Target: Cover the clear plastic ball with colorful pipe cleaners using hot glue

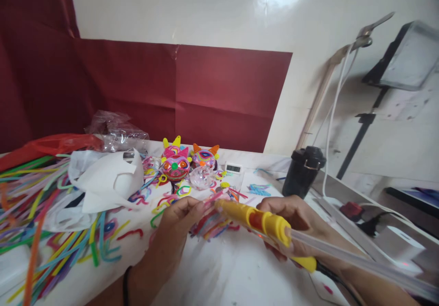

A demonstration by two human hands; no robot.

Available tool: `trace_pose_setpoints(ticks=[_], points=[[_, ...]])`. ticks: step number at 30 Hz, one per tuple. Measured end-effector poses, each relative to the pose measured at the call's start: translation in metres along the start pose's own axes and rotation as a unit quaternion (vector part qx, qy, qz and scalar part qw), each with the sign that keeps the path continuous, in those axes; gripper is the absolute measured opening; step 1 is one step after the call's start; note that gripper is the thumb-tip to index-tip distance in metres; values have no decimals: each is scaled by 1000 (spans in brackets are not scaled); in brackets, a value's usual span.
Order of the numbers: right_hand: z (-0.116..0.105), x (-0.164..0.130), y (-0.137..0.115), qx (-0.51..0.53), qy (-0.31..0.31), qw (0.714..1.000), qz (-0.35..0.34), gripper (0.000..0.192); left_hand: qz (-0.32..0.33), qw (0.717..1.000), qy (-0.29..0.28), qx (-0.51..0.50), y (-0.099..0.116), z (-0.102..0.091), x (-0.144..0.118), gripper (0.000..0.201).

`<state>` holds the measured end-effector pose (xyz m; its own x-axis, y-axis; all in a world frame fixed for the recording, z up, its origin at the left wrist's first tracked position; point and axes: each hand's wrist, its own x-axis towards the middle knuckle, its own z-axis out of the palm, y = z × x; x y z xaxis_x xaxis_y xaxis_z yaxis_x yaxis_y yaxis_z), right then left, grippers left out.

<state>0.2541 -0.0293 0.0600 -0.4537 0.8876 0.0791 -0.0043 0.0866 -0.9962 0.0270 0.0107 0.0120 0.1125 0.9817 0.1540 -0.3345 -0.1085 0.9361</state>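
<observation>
Two hands around glue gun

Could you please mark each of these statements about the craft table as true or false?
1. The right hand holds a yellow glue gun. True.
2. The glue gun's nozzle points toward the left hand. True.
3. The black cup lies tipped over. False: it stands upright.
4. The finished pipe-cleaner masks sit behind the hands, near the red backdrop. True.
5. The loose pipe cleaners are piled at the person's right. False: they lie at the left.
</observation>
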Motion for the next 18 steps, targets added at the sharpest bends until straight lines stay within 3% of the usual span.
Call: trace_pose_setpoints(ticks=[9, 18], points=[[-1, 1, -3, 23, 2, 1000, -9, 45, -16, 1000, 1, 15, 4, 1, -3, 24], [-3, -2, -15, -25, 17, 1000, -3, 46, -12, 1000, 11, 23, 10, 4, -4, 26]])
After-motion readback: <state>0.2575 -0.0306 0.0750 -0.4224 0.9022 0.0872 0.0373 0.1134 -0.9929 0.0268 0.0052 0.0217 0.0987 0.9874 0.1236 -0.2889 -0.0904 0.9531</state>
